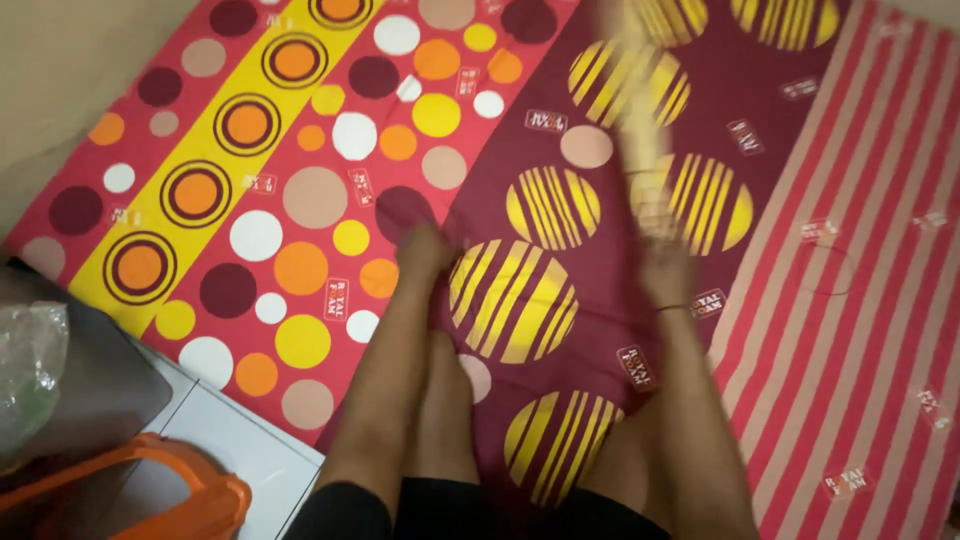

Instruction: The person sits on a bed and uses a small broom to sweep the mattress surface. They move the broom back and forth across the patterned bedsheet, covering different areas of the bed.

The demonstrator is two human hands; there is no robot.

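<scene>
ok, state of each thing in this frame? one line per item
left hand: pressed on the patterned fabric mattress cover, grip unclear
right hand: raised, motion-blurred, holding a pale blurred stick-like object
patterned red, maroon and yellow fabric mattress cover: spread flat
clear plastic bag: crumpled
orange plastic handle-like object: on the white tile floor, partly out of view
</scene>
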